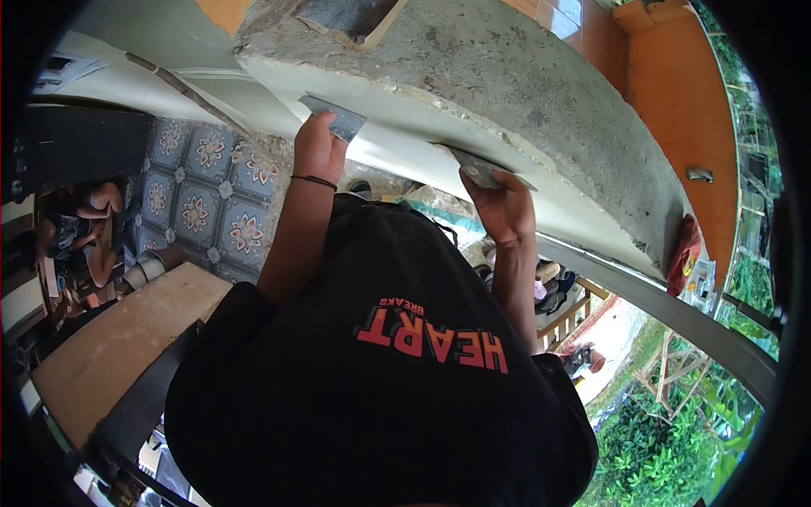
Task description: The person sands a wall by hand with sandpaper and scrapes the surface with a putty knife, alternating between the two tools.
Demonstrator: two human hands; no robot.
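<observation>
Farthest left, at about 9 o'clock, a seated person (84,228) down on a lower level, well apart from the work. Just to the right, patterned floor tiles (203,186) and, toward 7 o'clock, a pale wooden board (110,338) lying flat.

Next, the left hand (319,148), raised toward 11 o'clock, closed around the handle of a broad putty knife (334,117); black wristband (314,180) just below the hand. Steel blade sticking out past the fingers, lying against the pale skimmed face (405,127) of the concrete ledge (524,76), close to that ledge's left-hand corner. Cannot tell whether the blade presses flat or only touches.

Filling the lower middle, at 6 o'clock, a black T-shirt (380,397) with red lettering, seen from above.

Right of centre, toward 1 o'clock, the right hand (505,207), also closed, gripping a second scraper (481,171). Its blade set against the skimmed face right at the seam with the rough grey concrete above.

Long axis of the ledge running from 11 o'clock down to 4 o'clock, slanting across both hands; skimmed face lying directly beyond the fingertips, both blades at it, neither hand clearly nearer. Untouched stretch of the face continuing toward 4 o'clock, on the right hand's side.

Farther right, a red cloth (684,253) at the ledge's far end near 3 o'clock, and green foliage (667,422) below at 4 to 5 o'clock.
</observation>
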